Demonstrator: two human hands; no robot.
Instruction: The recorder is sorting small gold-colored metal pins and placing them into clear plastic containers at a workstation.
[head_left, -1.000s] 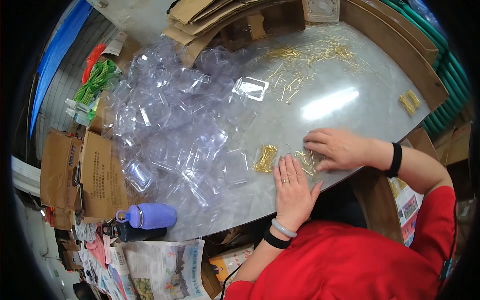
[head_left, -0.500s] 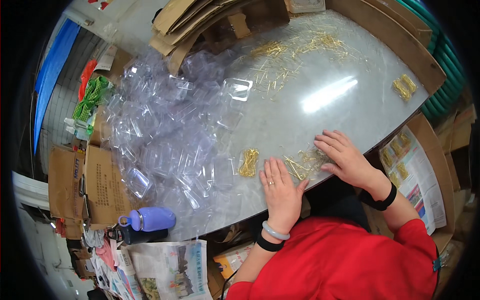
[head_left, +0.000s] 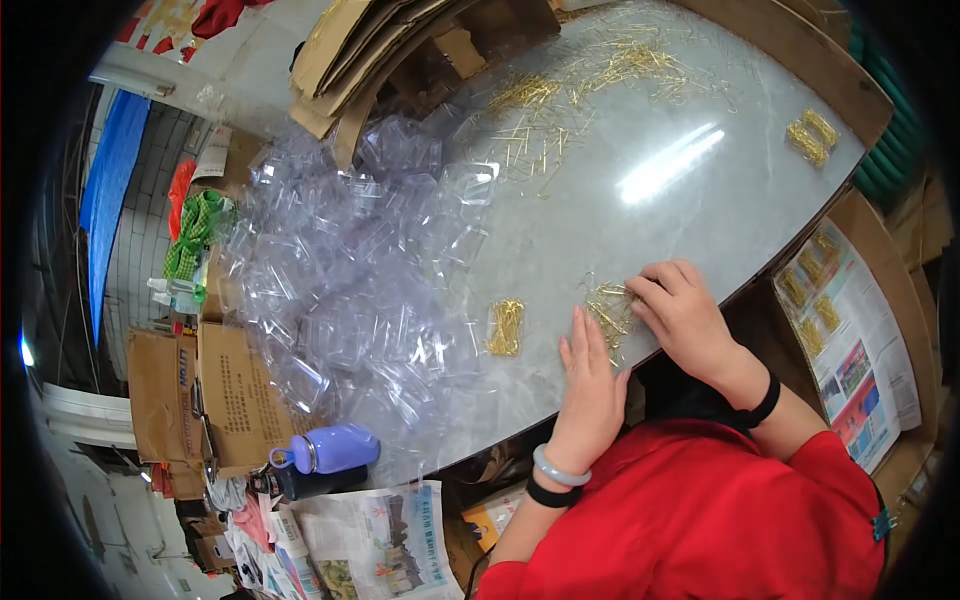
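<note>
A small loose pile of gold wire hooks [head_left: 607,312] lies near the front edge of the grey table, between my hands. My left hand [head_left: 590,390] rests on its edge at the pile's left side, fingers stretched out and touching the hooks. From the right, my right hand [head_left: 688,318] reaches over the pile with bent fingers apart at its edge; I see nothing held in it. To the left of my left hand sits a clear plastic box filled with gold hooks [head_left: 505,328].
Clear plastic boxes [head_left: 350,260] heap over the table's left side. Loose gold hooks [head_left: 620,70] spread at the back, with filled boxes [head_left: 812,137] at far right. A purple bottle [head_left: 340,449] stands lower left. More filled boxes [head_left: 815,290] lie on newspaper in a right-hand carton.
My hands have drawn closer together around the pile, and the hooks sit more tightly bunched. The left hand has turned onto its edge; the right fingers have bent. The whole view has shifted slightly.
</note>
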